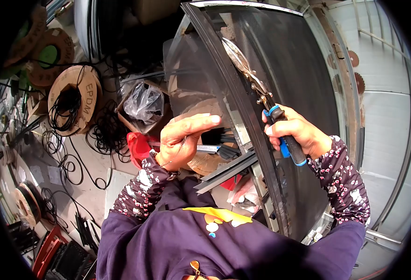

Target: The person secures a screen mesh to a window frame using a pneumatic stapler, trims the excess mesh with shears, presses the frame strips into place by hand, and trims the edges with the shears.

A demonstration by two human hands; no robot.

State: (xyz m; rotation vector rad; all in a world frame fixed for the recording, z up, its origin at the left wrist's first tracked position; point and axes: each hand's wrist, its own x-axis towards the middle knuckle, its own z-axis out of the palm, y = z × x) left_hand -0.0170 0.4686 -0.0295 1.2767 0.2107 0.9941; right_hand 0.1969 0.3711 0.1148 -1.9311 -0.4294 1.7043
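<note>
- Purple shirt point(168, 247) fills the near foreground.
- Cardboard box point(165, 114) holds crumpled clear plastic point(144, 103); cardboard reel point(89, 100) holds black cord point(67, 109).
- Person's right hand point(293, 133) clasps shears point(263, 93) over the mesh panel point(303, 70).
- Left hand point(182, 137), fingers extended, leaves a gap before the panel's dark edge point(254, 126); whether it pinches anything cannot be told.

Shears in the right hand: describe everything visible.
The shears are a long hand tool: scuffed metal blades with brownish patches, brassy-looking hardware below them, and black grips with blue trim, perhaps plastic or rubber. The right hand wraps the grips. The blades look nearly closed, pointing forward and leftward across the dark mesh panel; whether they touch it is unclear.
</note>
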